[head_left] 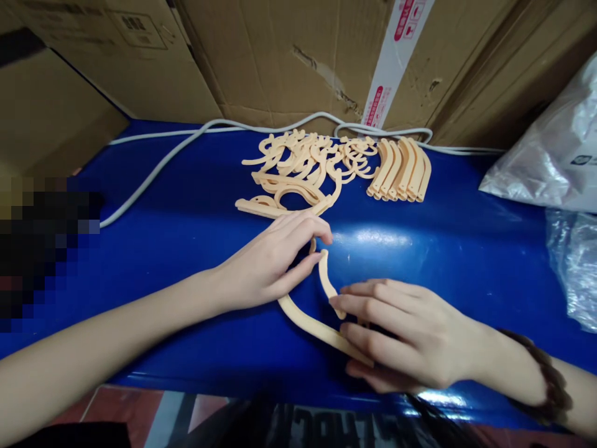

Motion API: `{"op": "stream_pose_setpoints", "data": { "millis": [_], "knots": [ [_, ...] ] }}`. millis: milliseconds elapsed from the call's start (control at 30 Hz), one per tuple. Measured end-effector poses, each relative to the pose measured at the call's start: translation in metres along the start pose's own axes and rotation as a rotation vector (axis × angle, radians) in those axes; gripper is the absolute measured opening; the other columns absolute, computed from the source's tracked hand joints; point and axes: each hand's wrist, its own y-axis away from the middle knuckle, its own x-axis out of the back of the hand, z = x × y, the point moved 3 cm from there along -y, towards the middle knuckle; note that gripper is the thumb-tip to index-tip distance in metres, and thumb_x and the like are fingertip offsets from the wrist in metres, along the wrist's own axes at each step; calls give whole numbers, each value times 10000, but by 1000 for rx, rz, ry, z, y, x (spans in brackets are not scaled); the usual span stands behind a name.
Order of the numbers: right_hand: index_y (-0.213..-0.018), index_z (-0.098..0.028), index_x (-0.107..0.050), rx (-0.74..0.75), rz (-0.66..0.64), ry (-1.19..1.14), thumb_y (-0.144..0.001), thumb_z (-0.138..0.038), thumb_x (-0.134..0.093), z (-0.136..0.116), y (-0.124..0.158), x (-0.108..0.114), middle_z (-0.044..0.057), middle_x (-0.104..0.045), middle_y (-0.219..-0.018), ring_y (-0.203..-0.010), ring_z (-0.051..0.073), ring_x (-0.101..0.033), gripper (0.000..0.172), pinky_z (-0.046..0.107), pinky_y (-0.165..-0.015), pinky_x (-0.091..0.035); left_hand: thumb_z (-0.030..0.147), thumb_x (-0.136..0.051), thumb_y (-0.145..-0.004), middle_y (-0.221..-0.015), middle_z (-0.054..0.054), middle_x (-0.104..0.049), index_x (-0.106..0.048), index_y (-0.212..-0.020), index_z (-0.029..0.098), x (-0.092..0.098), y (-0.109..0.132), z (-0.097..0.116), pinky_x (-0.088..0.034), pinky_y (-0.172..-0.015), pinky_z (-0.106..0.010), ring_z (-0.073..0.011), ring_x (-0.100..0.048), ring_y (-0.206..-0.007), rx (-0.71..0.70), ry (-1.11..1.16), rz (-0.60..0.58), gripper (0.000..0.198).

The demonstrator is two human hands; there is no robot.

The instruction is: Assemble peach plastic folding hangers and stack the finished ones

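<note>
My left hand (pixel 280 255) is closed over the upper end of a long cream, curved plastic piece that looks like a hanger arm (pixel 308 322); its fingers cover that end. The tip of my left thumb meets the top of a shorter curved cream piece (pixel 326 277). My right hand (pixel 405 333), with a dark bracelet at the wrist, has its fingertips closed on the lower end of the short piece. Its lower fingers also lie at the right end of the long arm. How the two pieces join is hidden behind the right fingers.
A loose pile of cream hooks and curved pieces (pixel 303 155) lies beyond my hands on the blue table (pixel 186 249). Right of it is a neat row of curved arms (pixel 403 168). A white cable (pixel 163 158), cardboard boxes (pixel 280 62) and plastic bags (pixel 550 143) surround them.
</note>
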Motion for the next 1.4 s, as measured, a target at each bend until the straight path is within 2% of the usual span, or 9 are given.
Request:
{"op": "stream_pose_setpoints", "data": {
  "millis": [167, 333, 433, 600, 800, 1033, 1167, 1333, 1400],
  "knots": [
    [-1112, -151, -845, 54, -19, 60, -1162, -159, -568, -10, -4, -1, 92, -890, -1231, -1197, 190, -826, 281, 309, -1174, -644, 134, -524, -1180, -1329, -95, -766, -577, -1299, 232, 2, 0, 2, -576, -1136, -392, -226, -719, -1269, -22, -57, 38, 164],
    [-1107, -156, -832, 86, -7, 79, -1172, -137, -538, -8, -2, -1, 82, -894, -1214, -1220, 189, -834, 302, 308, -1206, -631, 163, -601, -1174, -1292, -99, -796, -607, -1285, 210, 4, -3, 6, -601, -1117, -354, -225, -745, -1267, -51, -101, 3, 121],
    [-1128, -154, -816, 80, -43, 119, -1184, -126, -494, -1, -1, -1, 88, -885, -1181, -1195, 179, -821, 328, 316, -1158, -658, 182, -676, -1153, -1287, -90, -799, -626, -1259, 214, 3, -5, 5, -608, -1124, -355, -225, -748, -1279, -62, -95, -10, 122],
    [-1095, -161, -783, 56, -81, 170, -1202, -140, -456, 8, -1, -3, 86, -857, -1102, -1078, 178, -787, 345, 317, -974, -672, 193, -731, -1124, -1350, -98, -782, -647, -1236, 223, 2, -6, 3, -616, -1115, -369, -243, -736, -1329, -48, -70, 25, 143],
    [-1134, -157, -764, 51, -96, 317, -1176, -166, -566, 15, 1, -1, 75, -848, -1090, -1019, 191, -749, 203, 341, -847, -593, 141, -700, -1113, -1458, -128, -757, -643, -1249, 216, -2, -6, 7, -570, -1236, -390, -237, -692, -1449, -101, -44, 26, 165],
    [-1211, -202, -755, -93, -121, 322, -1187, -292, -594, 45, 8, 7, 91, -857, -1195, -1029, 203, -770, 185, 353, -867, -575, 221, -691, -1139, -1594, -142, -725, -659, -1349, 217, -7, -5, 1, -536, -1311, -446, -272, -640, -1572, -75, 3, -43, 212],
    [-1213, -207, -739, -95, -126, 360, -1170, -309, -621, 54, 9, 13, 95, -851, -1193, -1047, 226, -763, 161, 376, -879, -562, 233, -693, -1148, -1582, -142, -736, -660, -1367, 204, -5, -6, -1, -537, -1316, -423, -264, -651, -1571, -79, 18, -68, 223],
    [-1204, -197, -716, -197, -40, 589, -1143, -348, -679, 76, 17, 35, 118, -842, -1080, -963, 262, -720, 167, 421, -818, -478, 233, -661, -1164, -1617, -170, -713, -666, -1383, 184, -6, -6, -1, -530, -1328, -407, -259, -630, -1596, -90, -2, -100, 225],
    [-1237, -191, -738, -283, 18, 679, -1133, -419, -689, 94, 27, 46, 161, -845, -1124, -976, 283, -728, 255, 437, -821, -465, 253, -642, -1174, -1619, -162, -714, -667, -1399, 189, -7, -4, -2, -541, -1317, -402, -261, -631, -1598, -102, -3, -84, 235]
  ]
}}
